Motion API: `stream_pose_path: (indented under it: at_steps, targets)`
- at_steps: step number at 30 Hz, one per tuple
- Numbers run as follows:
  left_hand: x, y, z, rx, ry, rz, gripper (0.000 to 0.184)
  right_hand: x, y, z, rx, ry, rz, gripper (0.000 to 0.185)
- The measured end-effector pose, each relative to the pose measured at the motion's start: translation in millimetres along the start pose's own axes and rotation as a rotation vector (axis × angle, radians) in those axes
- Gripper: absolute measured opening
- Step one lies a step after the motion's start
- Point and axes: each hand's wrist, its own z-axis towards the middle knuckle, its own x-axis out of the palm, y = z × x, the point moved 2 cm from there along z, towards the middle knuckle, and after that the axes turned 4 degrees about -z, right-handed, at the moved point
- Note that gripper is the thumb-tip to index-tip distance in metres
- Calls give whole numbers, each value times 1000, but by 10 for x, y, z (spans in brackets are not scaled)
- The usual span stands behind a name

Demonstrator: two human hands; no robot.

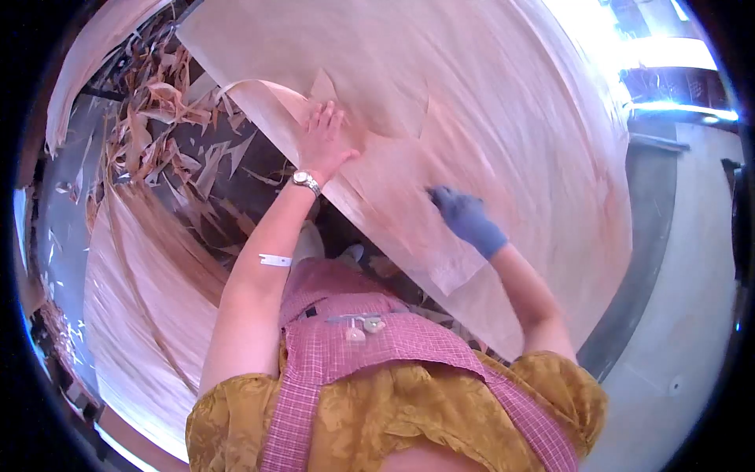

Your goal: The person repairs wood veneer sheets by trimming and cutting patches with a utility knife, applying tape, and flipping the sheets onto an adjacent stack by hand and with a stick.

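Observation:
A large, pale sheet of wood veneer (503, 118) spreads out before me, with torn flaps and a ragged edge across its middle. Palm down, my left hand (324, 143) rests on the sheet near its left edge, fingers stretched out, beside a raised, curling strip of veneer (275, 96). My right hand (465, 216) wears a blue-grey glove and is over the sheet to the right, its fingers curled closed. A dark tip shows at those fingers; what they hold, if anything, I cannot make out.
Torn veneer scraps (161, 118) lie heaped on the floor at the upper left. Another veneer stack (145, 283) stands at my left. Along the right runs a grey floor strip (645, 236), with bright light at the upper right.

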Motion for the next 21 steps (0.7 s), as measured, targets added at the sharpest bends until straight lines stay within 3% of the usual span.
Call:
stream_pose_path:
  at_steps: [4, 8, 14, 19, 21]
  targets:
    - [-63, 20, 68, -75, 31, -52, 104, 215, 468, 1281, -93, -63, -90, 23]
    - [-153, -31, 74, -91, 66, -109, 105, 238, 718, 1756, -18, 105, -200, 24]
    - [-2, -289, 57, 29, 39, -176, 107, 301, 627, 1866, -2, 185, -212, 29]
    - [33, -463, 48, -100, 121, -61, 110, -26, 394, 1375, 125, 351, -238, 28]
    - [86, -637, 28, -63, 119, -82, 111, 180, 221, 1332, 90, 273, -277, 28]
